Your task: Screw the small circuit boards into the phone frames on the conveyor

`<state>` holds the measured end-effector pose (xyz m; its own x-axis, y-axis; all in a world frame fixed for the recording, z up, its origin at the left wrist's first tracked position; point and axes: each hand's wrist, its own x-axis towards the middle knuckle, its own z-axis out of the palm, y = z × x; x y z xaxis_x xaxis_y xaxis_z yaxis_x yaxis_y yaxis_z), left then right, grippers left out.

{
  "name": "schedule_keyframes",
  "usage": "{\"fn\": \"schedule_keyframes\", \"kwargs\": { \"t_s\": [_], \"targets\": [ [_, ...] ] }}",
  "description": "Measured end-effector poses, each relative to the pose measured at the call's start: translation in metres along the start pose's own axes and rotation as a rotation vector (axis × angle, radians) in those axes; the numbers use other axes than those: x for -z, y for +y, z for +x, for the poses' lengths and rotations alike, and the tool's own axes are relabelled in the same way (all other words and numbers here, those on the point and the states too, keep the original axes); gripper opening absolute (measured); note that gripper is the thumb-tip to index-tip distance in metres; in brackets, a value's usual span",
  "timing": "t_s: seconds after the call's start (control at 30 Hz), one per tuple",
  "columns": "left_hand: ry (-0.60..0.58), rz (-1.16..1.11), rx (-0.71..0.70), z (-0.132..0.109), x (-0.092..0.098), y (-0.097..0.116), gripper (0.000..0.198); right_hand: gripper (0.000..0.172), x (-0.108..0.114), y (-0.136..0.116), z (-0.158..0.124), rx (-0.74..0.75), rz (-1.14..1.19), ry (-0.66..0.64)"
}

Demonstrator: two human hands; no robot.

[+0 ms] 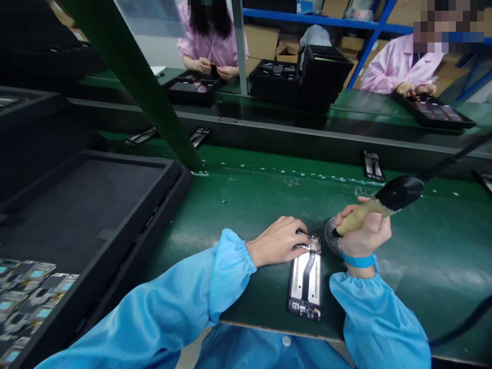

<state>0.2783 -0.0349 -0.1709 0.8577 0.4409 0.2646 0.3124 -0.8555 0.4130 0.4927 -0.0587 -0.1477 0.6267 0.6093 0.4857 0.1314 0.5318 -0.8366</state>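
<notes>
An opened phone (pixel 306 279) lies on the green bench in front of me, its inside facing up, with a dark ribbon cable running down the middle. At its top end, my left hand (pixel 282 241) has fingers curled onto the circuit board area and steadies it; the fingertips are partly hidden. My right hand (pixel 365 233) is wrapped around an electric screwdriver (pixel 359 218) with a tape-covered grip and a black cord end. The screwdriver points down-left over a round, textured metal dish (pixel 331 237) just right of the phone. The dish's contents and the bit's tip are hidden.
A black foam tray (pixel 126 174) stands at left, with several circuit boards (pixel 31 292) near it. Another phone frame (pixel 372 165) lies at the bench's back. A green post (pixel 149 92) rises left of centre. Across the partition, two people in pink work over trays (pixel 434 110).
</notes>
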Motion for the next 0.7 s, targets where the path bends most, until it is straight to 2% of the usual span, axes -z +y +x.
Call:
{"fn": "schedule_keyframes", "kwargs": {
  "t_s": [0.13,0.4,0.6,0.7],
  "targets": [
    [0.002,-0.025,0.010,-0.004,0.001,0.001,0.028,0.048,-0.003,0.000,-0.002,-0.014,0.006,-0.007],
    [0.044,-0.077,0.051,-0.028,0.013,-0.011,0.026,0.052,-0.004,0.001,0.000,-0.021,0.011,-0.004],
    [0.027,-0.055,0.021,-0.022,0.010,-0.010,0.024,0.052,-0.014,-0.024,-0.005,-0.004,0.066,0.059],
    [0.034,-0.048,-0.002,-0.020,0.010,-0.010,0.023,0.051,-0.029,-0.030,-0.020,-0.070,0.099,-0.035]
  ]
}}
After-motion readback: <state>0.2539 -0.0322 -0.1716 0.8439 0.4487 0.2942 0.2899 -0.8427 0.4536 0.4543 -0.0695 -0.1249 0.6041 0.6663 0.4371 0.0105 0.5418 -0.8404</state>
